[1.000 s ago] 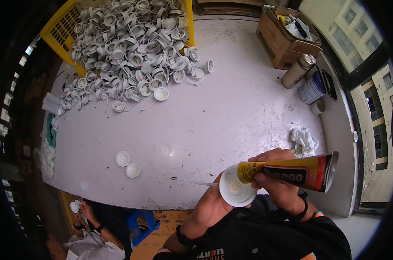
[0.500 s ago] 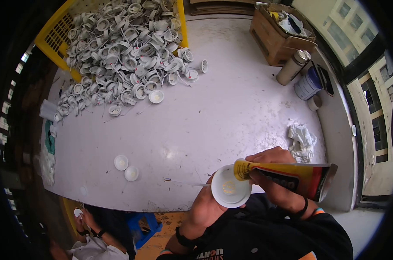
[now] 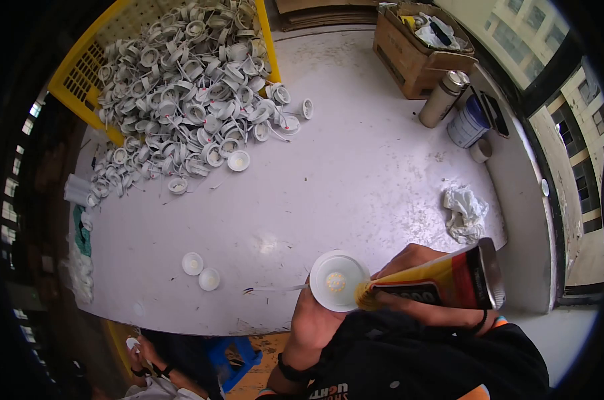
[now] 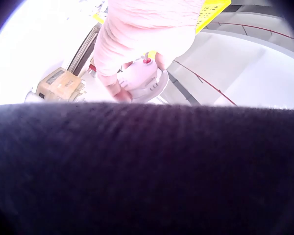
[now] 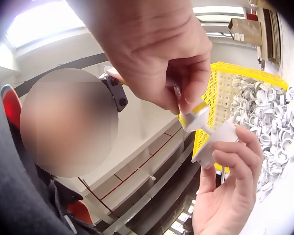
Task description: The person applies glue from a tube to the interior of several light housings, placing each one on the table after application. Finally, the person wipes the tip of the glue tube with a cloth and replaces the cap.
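In the head view my left hand point(image 3: 309, 327) holds a white round LED downlight point(image 3: 321, 281) from below, its open face and yellow chips upward. A cable with bare wire ends sticks out to its left. My right hand point(image 3: 415, 311) grips a yellow, black and red glue tube point(image 3: 442, 277), its nozzle end right at the lamp's lower right rim. From the right wrist, the tube's white tip point(image 5: 198, 120) shows close over the lamp cup point(image 5: 213, 147), which the left fingers point(image 5: 235, 161) pinch at the sides. The left wrist view shows the lamp's back point(image 4: 142, 78) under the fingers.
Two similar lamps point(image 3: 193, 264) lie left on the white table point(image 3: 282, 200). A big heap of lamps point(image 3: 189, 100) spills from a yellow crate point(image 3: 72, 87). Rightward are a crumpled cloth point(image 3: 467, 213), a can point(image 3: 469, 123), a flask point(image 3: 442, 100) and a carton point(image 3: 415, 63). Another person's hands point(image 3: 145, 353) work lower left.
The nozzle end has gone from the lamp's upper right rim round to its lower right, and the tube's tail has tilted up. The lamp has shifted left in view, still held.
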`<state>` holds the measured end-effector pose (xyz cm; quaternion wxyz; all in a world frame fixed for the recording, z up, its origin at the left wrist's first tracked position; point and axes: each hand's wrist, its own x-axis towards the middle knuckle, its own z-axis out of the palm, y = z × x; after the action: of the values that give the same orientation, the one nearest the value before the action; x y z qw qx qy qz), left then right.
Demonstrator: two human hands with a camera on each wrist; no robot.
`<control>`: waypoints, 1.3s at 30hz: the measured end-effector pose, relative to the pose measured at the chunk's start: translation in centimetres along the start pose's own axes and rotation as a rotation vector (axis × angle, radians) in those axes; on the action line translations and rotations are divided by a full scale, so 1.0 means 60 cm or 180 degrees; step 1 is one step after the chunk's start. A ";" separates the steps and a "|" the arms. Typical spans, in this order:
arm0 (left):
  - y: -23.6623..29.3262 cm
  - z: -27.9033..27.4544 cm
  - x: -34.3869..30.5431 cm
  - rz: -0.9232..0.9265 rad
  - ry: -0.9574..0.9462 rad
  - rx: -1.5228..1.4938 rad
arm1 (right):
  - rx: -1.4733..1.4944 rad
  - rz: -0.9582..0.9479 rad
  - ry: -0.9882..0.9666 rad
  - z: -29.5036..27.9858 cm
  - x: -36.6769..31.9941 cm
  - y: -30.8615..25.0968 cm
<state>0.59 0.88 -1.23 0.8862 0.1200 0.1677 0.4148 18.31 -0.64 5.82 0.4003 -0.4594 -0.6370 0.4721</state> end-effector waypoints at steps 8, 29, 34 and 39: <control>-0.010 0.000 0.015 -0.0314 -0.0491 -0.0070 | 0.1173 0.0602 0.0893 0.042 0.032 -0.013; 0.092 -0.350 -0.109 0.0812 0.2526 0.0366 | 0.1536 0.0778 0.1834 0.051 0.033 0.042; 0.130 -0.435 -0.105 0.1008 0.3176 0.0596 | 0.1549 0.0841 0.1806 0.049 0.042 0.041; 0.207 -0.474 -0.076 0.1489 0.3740 0.0872 | 0.1651 0.0884 0.1786 0.045 0.053 0.054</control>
<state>-22.08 7.23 -21.95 0.5096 0.0184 0.6457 0.5683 15.62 2.20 2.26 0.5936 -0.5359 -0.2947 0.5231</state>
